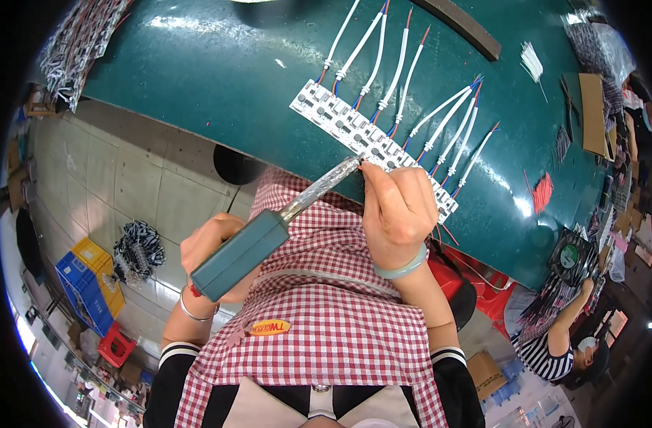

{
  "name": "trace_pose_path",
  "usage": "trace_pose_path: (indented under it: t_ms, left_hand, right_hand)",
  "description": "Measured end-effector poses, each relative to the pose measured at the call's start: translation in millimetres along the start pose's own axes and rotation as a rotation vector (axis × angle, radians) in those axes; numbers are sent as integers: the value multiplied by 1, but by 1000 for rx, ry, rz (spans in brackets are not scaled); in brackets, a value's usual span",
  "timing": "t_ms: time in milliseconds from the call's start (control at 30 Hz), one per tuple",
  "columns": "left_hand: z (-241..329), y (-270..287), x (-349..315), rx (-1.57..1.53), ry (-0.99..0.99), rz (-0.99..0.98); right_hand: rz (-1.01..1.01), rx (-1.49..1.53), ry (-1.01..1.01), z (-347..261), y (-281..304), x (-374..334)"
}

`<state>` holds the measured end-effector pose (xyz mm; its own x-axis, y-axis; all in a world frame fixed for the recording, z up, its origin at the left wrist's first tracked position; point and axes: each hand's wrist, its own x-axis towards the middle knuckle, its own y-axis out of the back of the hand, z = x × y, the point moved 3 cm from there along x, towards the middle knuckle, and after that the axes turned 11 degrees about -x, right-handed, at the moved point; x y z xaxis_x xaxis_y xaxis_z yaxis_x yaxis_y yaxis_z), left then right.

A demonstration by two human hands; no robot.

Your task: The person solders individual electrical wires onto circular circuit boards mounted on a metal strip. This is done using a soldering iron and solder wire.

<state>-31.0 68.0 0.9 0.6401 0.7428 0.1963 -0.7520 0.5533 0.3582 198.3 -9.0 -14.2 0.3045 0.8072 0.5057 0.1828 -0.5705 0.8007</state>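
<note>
My left hand point(213, 239) is wrapped round a soldering gun point(241, 253) with a boxy green body and a metal barrel. The barrel slants up to the right, and its tip meets the near edge of a long white strip of small circuit boards point(333, 116). Right beside that tip, the thumb and fingers of my right hand point(401, 203) are pinched together over the strip. What they hold is too small to make out. White cables point(391, 75) with red and blue ends run from the strip toward the far side. My right hand covers part of the strip.
The strip lies along the near edge of a green table point(197, 71). A dark bar point(461, 27), white wires point(531, 62) and red wires point(541, 192) lie farther off. At the right a person in a striped shirt point(552, 353) works. Crates point(90, 285) stand on the floor.
</note>
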Motion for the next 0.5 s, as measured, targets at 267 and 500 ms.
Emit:
trace_pose_path:
  t_ms: [267,500]
  left_hand:
    - [1,4,-4,16,-11,4]
    - [2,5,-4,47,24,74]
  right_hand:
    - [37,12,-31,-2,3,3]
    - [29,37,-12,-12,7,7]
